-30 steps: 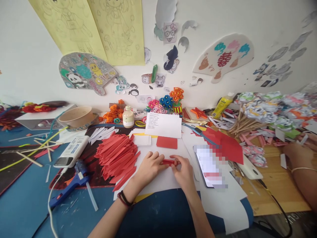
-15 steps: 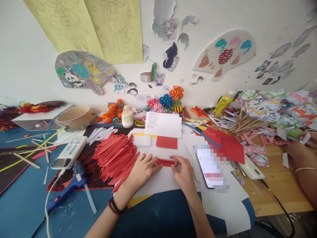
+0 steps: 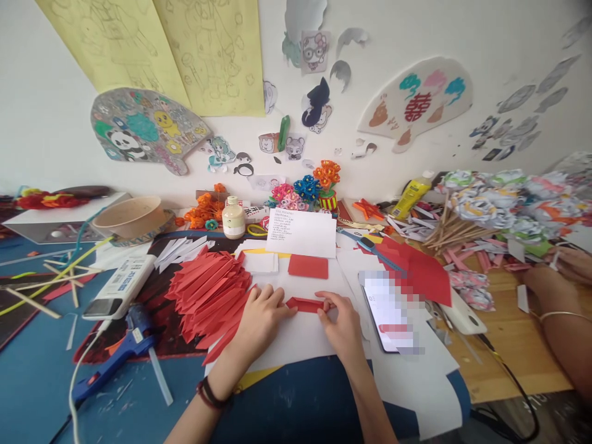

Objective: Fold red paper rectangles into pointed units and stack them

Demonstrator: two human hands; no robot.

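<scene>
A narrow folded strip of red paper [image 3: 305, 304] lies between my hands, just above white paper sheets [image 3: 289, 339]. My left hand [image 3: 267, 314] has its fingers bent down at the strip's left end. At the right end, my right hand [image 3: 340, 317] pinches the strip between thumb and fingers. Directly beyond it is a flat stack of red paper rectangles [image 3: 308, 267], with white paper rectangles [image 3: 261, 263] to its left. A large heap of folded red paper pieces [image 3: 208, 296] sits left of my left hand.
To the left lie a blue glue gun [image 3: 118, 357] with its cord and a white power strip [image 3: 123, 287]. A phone [image 3: 386, 314] rests on the right. Further right is another person's arm [image 3: 555, 314]. A cream bottle [image 3: 234, 217] and craft flowers [image 3: 308, 188] stand along the wall.
The whole view has shifted slightly. My left fingers have slid a little off the strip's left end, exposing more of it. My right hand still pinches the other end.
</scene>
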